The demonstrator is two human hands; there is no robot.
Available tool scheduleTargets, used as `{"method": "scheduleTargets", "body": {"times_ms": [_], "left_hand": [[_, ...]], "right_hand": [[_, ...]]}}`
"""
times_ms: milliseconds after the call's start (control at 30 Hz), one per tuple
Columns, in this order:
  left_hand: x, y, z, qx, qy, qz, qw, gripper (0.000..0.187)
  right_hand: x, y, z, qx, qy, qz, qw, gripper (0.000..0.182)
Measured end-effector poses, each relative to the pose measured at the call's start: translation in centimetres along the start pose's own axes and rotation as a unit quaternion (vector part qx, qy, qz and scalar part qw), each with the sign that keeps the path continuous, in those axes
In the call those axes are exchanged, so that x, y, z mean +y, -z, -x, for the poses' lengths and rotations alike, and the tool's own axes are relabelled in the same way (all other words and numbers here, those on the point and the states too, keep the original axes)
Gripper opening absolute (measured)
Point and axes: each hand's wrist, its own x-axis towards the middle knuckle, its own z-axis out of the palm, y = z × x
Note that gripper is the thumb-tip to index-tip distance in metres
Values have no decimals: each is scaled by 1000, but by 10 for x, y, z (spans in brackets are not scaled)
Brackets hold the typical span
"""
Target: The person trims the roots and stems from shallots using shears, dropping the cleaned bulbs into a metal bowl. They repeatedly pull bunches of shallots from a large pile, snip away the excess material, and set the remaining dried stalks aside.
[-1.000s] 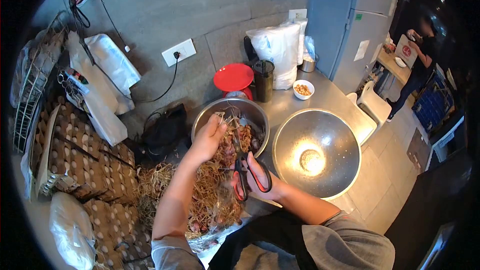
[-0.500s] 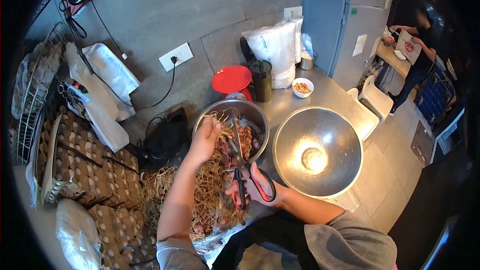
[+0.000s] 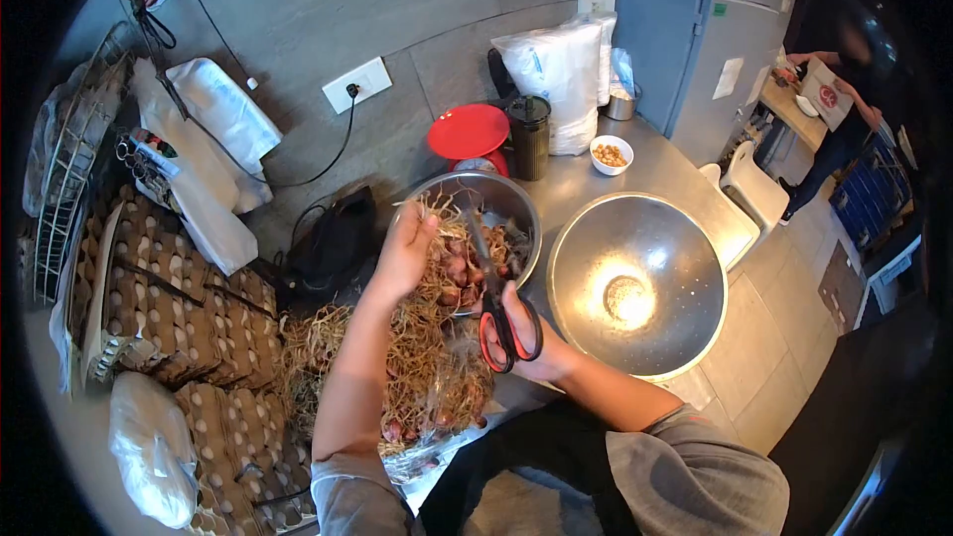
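Head view, looking down: the left hand (image 3: 409, 256) is closed around a clump of dry stringy roots (image 3: 434, 228), held up at the near rim of the steel bowl (image 3: 516, 201). The right hand (image 3: 526, 342) grips the red-handled scissors (image 3: 499, 310), fingers through the loops, blades pointing away from the body and up into the clump just beside the left hand; whether the blades are parted or closed is hard to tell from here. Inside the bowl lie reddish shallots (image 3: 467, 273), mixed with more root strands. Below the hands, a big tangled pile of roots and shallots (image 3: 417, 377) spreads over the surface, reaching back toward the person's lap.

To the right, touching distance from the bowl, sits a large empty metal basin (image 3: 635, 283) with a bright glare in its middle. Behind the bowl stand a red kitchen scale (image 3: 469, 134) and a dark canister (image 3: 529, 134), then a white sack (image 3: 556, 79) and a small white dish of nuts (image 3: 611, 154). On the left, stacked egg trays (image 3: 169, 298) fill the side, with a black bag (image 3: 338, 243) between them and the bowl. Far right, another person (image 3: 844, 109) stands at a separate counter.
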Motion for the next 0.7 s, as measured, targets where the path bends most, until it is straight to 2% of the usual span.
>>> {"method": "scheduleTargets", "body": {"times_ms": [100, 133, 200, 267, 400, 533, 700], "left_hand": [[17, 11, 2, 3, 31, 69, 997, 18], [13, 16, 1, -1, 46, 77, 996, 17], [25, 19, 4, 2, 89, 95, 991, 15], [25, 23, 3, -6, 85, 121, 989, 15], [23, 24, 2, -5, 82, 93, 992, 15], [21, 21, 3, -43, 92, 81, 992, 13], [10, 13, 1, -39, 9, 53, 998, 16]], "right_hand": [[11, 22, 7, -80, -1, -65, 995, 69], [10, 29, 13, -103, -19, -29, 994, 77], [3, 26, 31, -124, -28, -4, 992, 81], [0, 21, 47, -149, -57, -4, 987, 90], [2, 13, 58, -225, -115, -34, 967, 93], [-2, -3, 45, -254, -113, -84, 957, 91], [3, -8, 23, -243, -83, -117, 959, 86]]}}
